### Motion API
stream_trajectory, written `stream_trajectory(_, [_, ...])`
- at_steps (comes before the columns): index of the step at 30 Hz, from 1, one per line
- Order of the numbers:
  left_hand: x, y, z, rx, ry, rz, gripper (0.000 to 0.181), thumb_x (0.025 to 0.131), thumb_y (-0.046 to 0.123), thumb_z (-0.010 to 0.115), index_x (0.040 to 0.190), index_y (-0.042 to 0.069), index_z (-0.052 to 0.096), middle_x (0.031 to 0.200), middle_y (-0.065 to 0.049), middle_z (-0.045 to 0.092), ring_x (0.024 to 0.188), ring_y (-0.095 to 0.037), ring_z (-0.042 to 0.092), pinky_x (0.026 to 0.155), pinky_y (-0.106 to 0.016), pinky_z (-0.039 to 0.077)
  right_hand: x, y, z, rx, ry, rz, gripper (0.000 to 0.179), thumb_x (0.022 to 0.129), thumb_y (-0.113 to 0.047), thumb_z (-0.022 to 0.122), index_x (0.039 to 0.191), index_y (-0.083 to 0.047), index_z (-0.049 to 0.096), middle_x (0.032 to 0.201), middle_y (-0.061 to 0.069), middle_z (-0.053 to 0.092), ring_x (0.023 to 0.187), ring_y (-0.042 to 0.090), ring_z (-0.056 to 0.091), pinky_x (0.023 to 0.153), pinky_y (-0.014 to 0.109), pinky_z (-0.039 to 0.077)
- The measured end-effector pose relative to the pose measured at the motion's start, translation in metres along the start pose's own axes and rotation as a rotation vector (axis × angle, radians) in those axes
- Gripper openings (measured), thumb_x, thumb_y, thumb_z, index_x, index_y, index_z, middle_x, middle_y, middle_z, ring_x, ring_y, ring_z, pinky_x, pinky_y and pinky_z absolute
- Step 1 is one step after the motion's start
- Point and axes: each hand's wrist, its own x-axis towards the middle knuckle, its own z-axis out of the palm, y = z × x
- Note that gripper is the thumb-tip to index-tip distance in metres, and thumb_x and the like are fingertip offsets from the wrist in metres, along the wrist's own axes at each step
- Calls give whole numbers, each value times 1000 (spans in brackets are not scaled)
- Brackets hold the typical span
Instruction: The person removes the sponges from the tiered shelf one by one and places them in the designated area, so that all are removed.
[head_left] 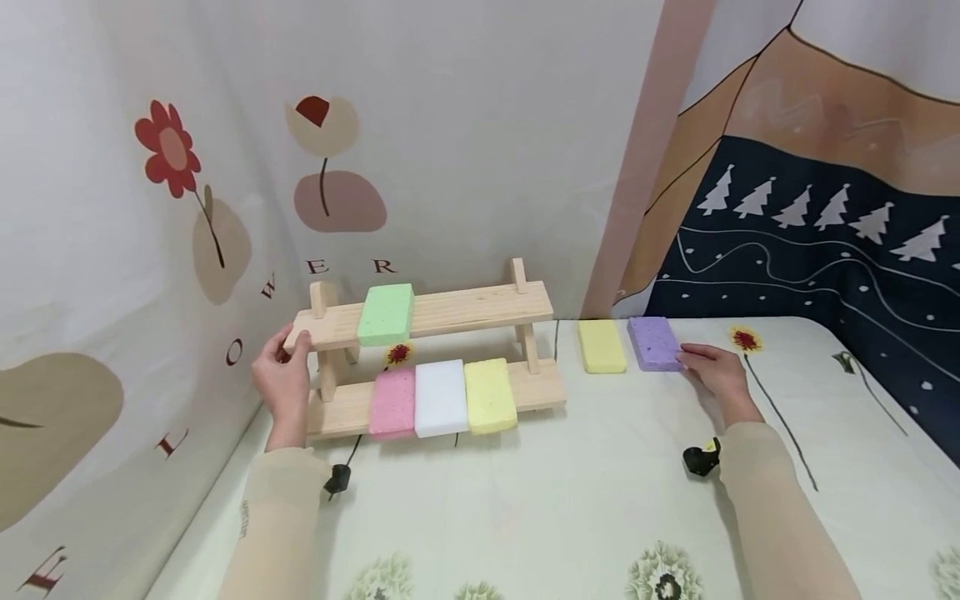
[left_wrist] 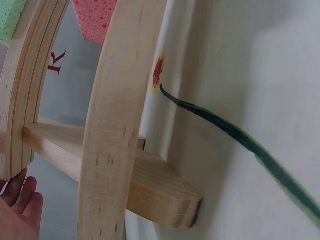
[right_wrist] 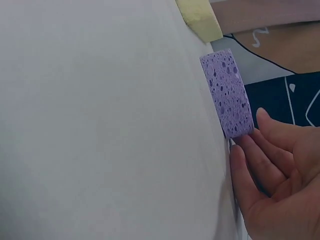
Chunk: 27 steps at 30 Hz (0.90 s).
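Note:
My left hand (head_left: 283, 379) grips the left end of the upper board of a two-tier wooden shelf (head_left: 472, 310). In the left wrist view, its fingertips (left_wrist: 29, 195) meet the board's end. A green sponge (head_left: 386, 315) lies on the upper board. Side by side on the lower board are a pink sponge (head_left: 393, 403), a white sponge (head_left: 441, 398) and a yellow sponge (head_left: 491, 396). At the right, my right hand (head_left: 720, 379) touches the near right end of a purple sponge (head_left: 654, 343) on the table; the right wrist view shows the thumb apart from the purple sponge (right_wrist: 227, 92).
Another yellow sponge (head_left: 602, 347) lies on the table between the shelf and the purple sponge. The table has a pale flower-print cloth (head_left: 555, 500). Behind stands a white printed curtain (head_left: 465, 125), with a dark tree-patterned cloth (head_left: 810, 267) at the right.

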Motion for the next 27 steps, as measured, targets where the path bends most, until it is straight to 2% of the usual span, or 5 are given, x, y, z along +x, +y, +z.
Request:
stream_trajectory(2, [1, 0, -1, -1, 1, 1, 48, 95, 40, 65, 136, 15, 63, 137, -13, 63, 97, 2, 57, 81, -8, 45, 2, 2, 0, 20, -20, 2, 57, 101, -34, 55, 149, -5, 45, 156, 17, 42, 132, 27, 47, 98, 27, 50])
stream_trajectory(6, [0, 1, -3, 7, 7, 8, 49, 95, 41, 65, 136, 14, 63, 137, -13, 64, 95, 3, 56, 80, -8, 44, 2, 6, 0, 46, -58, -14, 62, 100, -35, 57, 152, -5, 39, 157, 17, 39, 144, 32, 39, 118, 45, 36])
stream_trajectory(15, [-5, 1, -1, 0, 15, 33, 48, 95, 39, 64, 135, 12, 63, 134, -15, 65, 90, 6, 54, 78, -8, 43, -19, 9, -11, 69, -116, -66, 80, 99, -39, 59, 159, -7, 18, 164, 17, 23, 151, 36, 24, 120, 49, 30])
stream_trajectory(23, [-3, 1, -1, -16, 25, 29, 48, 95, 39, 65, 134, 13, 64, 135, -14, 64, 92, 5, 54, 78, -9, 43, -39, -13, -7, 97, -30, -204, 77, 99, -34, 61, 159, -7, 21, 166, 16, 21, 150, 37, 25, 119, 49, 31])
stream_trajectory(27, [-3, 1, 0, -13, 21, 23, 48, 95, 40, 66, 135, 13, 64, 134, -15, 65, 90, 5, 53, 77, -9, 43, -51, -31, -3, 102, 5, -265, 73, 99, -29, 61, 159, -10, 24, 165, 14, 24, 149, 34, 30, 117, 43, 33])
